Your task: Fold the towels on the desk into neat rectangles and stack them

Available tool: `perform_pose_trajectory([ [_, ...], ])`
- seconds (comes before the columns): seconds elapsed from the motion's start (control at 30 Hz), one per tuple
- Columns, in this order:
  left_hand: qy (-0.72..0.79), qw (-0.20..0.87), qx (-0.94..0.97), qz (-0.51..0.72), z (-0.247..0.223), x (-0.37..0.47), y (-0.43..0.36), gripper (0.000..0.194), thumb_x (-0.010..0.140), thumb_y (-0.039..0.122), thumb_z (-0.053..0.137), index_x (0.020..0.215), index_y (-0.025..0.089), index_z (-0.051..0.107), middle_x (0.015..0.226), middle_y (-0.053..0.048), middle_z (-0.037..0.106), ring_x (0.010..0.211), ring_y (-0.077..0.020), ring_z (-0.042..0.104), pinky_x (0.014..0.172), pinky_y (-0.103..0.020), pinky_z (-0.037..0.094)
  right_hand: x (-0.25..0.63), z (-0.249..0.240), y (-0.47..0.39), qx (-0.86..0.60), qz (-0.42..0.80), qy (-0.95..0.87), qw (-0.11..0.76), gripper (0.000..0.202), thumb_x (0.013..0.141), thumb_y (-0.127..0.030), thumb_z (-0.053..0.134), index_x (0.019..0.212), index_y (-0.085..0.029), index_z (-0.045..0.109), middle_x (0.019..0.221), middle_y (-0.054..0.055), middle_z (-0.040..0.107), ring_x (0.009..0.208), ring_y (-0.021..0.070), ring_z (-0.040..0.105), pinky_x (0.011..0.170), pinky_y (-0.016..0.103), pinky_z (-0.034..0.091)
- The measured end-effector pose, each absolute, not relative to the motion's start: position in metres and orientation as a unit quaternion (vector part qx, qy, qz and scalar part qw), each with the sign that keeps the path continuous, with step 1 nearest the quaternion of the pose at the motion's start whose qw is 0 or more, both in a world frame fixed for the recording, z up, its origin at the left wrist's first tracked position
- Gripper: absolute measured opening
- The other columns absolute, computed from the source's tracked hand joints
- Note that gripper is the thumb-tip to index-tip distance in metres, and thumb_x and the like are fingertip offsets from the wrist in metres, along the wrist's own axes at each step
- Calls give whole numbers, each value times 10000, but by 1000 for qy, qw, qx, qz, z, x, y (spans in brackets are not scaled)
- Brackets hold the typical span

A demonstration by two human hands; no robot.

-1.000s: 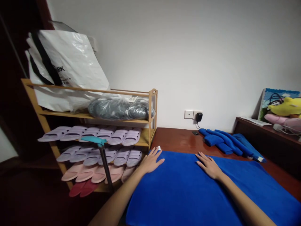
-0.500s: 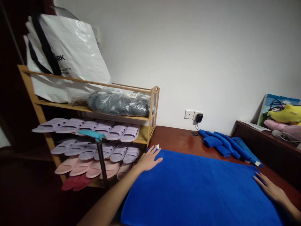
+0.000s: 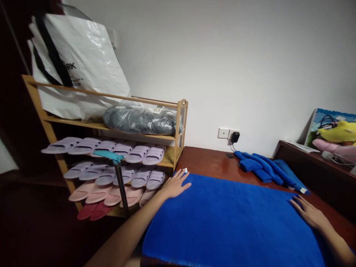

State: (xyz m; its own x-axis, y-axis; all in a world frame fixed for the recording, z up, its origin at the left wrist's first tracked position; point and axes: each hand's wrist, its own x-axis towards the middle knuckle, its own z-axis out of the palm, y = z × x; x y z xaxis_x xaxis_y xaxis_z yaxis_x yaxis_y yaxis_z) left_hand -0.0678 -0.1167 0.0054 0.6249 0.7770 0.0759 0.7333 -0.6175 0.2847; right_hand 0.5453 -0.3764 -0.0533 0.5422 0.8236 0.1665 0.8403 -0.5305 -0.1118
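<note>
A bright blue towel (image 3: 233, 218) lies spread flat over the reddish-brown desk (image 3: 205, 159), its near edge reaching the front of the desk. My left hand (image 3: 176, 185) rests with fingers apart on the towel's far left corner, beside a small white tag (image 3: 185, 170). At the far right corner, my right hand (image 3: 307, 211) lies on the towel's edge, fingers stretched out. Neither hand grips anything. Behind the towel, several rolled or folded blue towels (image 3: 261, 168) are piled against the wall.
To the left stands a wooden shoe rack (image 3: 179, 122) with rows of lilac and pink slippers (image 3: 154, 154), a plastic-wrapped grey bundle (image 3: 139, 120) and a large white bag (image 3: 86, 55). A teal-topped pole (image 3: 121, 189) leans in front. A black plug (image 3: 235, 137) sits in the wall; a yellow plush toy (image 3: 338, 132) lies right.
My right hand has slid a little to the left and upward along the towel's right edge. The left hand stays at its corner. The view has shifted slightly.
</note>
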Motion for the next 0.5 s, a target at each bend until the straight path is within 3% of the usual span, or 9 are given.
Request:
perform_pose_trajectory([
  [0.17, 423, 103, 896, 89, 6, -68, -115, 690, 877, 675, 248, 1450, 292, 251, 1533, -20, 125, 1404, -232, 74, 1073, -462, 223, 559, -64, -355, -886, -30, -452, 98, 779, 725, -717, 279, 1337, -268, 454, 1422, 66, 362, 1316, 295, 311, 1008, 567, 337],
  [0.4, 445, 74, 889, 82, 7, -60, -108, 667, 889, 660, 236, 1453, 304, 237, 1530, -6, 121, 1403, -235, 71, 1101, -483, 117, 584, -74, -336, -876, -31, -475, 85, 771, 732, -698, 254, 1349, -275, 435, 1439, 49, 327, 1332, 270, 291, 1016, 549, 332],
  [0.5, 447, 74, 888, 81, 5, -59, -106, 674, 885, 671, 225, 1454, 310, 226, 1532, -4, 107, 1404, -234, 63, 1097, -489, 124, 585, -73, -333, -870, -64, -476, 112, 737, 699, -696, 284, 1281, -307, 515, 1397, 24, 409, 1301, 267, 356, 980, 526, 384],
])
